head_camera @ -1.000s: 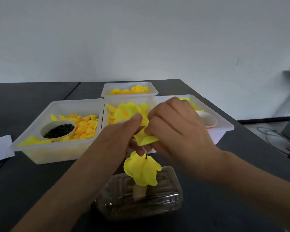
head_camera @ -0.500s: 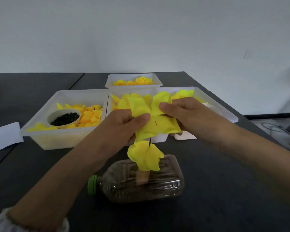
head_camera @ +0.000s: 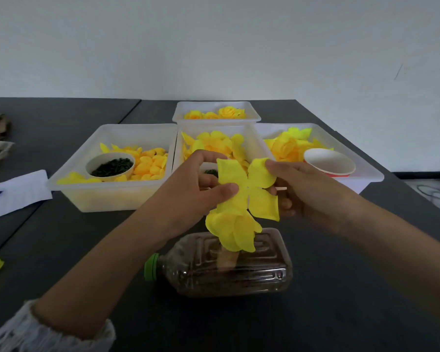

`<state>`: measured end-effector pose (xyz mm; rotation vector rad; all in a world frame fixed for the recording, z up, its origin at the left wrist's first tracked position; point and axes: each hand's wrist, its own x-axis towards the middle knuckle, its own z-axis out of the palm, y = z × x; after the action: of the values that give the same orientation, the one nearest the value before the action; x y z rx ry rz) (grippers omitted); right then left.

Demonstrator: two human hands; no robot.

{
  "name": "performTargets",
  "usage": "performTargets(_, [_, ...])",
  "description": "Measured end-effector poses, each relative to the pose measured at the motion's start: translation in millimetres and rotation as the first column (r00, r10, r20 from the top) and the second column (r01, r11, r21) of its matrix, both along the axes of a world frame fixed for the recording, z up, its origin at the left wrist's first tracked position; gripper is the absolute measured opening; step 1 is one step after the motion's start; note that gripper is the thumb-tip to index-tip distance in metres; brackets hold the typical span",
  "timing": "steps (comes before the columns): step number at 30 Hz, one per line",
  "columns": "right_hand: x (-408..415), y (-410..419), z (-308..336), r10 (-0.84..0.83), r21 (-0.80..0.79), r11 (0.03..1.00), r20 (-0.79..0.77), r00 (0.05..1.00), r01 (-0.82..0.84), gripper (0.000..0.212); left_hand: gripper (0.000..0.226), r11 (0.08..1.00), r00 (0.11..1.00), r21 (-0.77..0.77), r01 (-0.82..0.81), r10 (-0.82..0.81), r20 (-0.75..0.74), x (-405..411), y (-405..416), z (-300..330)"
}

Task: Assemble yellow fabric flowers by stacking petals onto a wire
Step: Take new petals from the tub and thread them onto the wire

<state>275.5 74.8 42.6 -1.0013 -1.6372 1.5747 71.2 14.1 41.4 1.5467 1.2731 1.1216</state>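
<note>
Two hands share one four-lobed petal piece [head_camera: 248, 189], spread flat and held just above the part-built flower [head_camera: 233, 231]. The left hand [head_camera: 188, 196] pinches the piece's left side between thumb and curled fingers; the right hand [head_camera: 305, 191] pinches its right side, fingertips on the upper right lobe. The flower stands on a support rising from a clear bottle [head_camera: 229, 266] that lies on its side on the tabletop [head_camera: 341, 288], green cap to the left. The wire itself is hidden behind the petals.

To do this step well, the person should probably keep the piece taut and level, line its centre up over the wire tip, and push straight down with both hands evenly; a tilted push could tear the fabric or bend the wire. The lobes would likely look best offset from those below.

Counted outward: one bottle, four white trays [head_camera: 112, 196], three side by side and one behind. The left tray holds small yellow petals and one bowl of dark bits [head_camera: 111, 165]; the middle and right trays hold larger petals, the right one also a red-rimmed cup [head_camera: 329, 162]. The back tray holds finished blooms, their number unclear. One paper sheet [head_camera: 15, 194] lies at the left.
</note>
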Motion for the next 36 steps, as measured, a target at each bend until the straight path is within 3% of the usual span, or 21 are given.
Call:
performTargets(6, [-1.0,4.7,-11.6,-0.021,-0.033,0.999,0.015,1.000,0.021,0.033,0.042,0.996,0.986,0.035,-0.081,0.085,-0.140,2.6,-2.9,-5.6])
performTargets(8, [-1.8,5.8,-13.7,-0.022,-0.059,0.998,-0.004,1.000,0.021,0.034,0.032,0.994,0.985,0.054,-0.095,0.102,-0.142,3.1,-6.8,-9.3])
performTargets(11, [-3.4,7.3,-15.2,-0.031,-0.084,0.996,-0.033,0.999,0.028,0.039,0.035,0.986,0.982,0.135,-0.096,0.116,-0.148,4.8,-17.2,-12.0])
performTargets(20, [-3.2,19.6,-10.6,-0.003,-0.020,1.000,-0.068,0.998,0.002,0.027,0.045,0.964,0.985,0.213,-0.161,0.172,-0.034,13.8,-24.5,-9.3])
performTargets(27, [-2.3,17.4,-3.1,0.020,-0.028,0.999,-0.144,0.989,-0.024,0.041,0.047,0.945,0.984,0.271,-0.181,0.174,0.048,17.6,-29.9,-6.1])
performTargets(36, [-6.7,25.4,-7.1,-0.025,-0.087,0.996,-0.152,0.988,0.011,0.037,0.017,0.930,0.979,0.338,-0.145,0.185,-0.089,19.5,-25.7,-7.7])
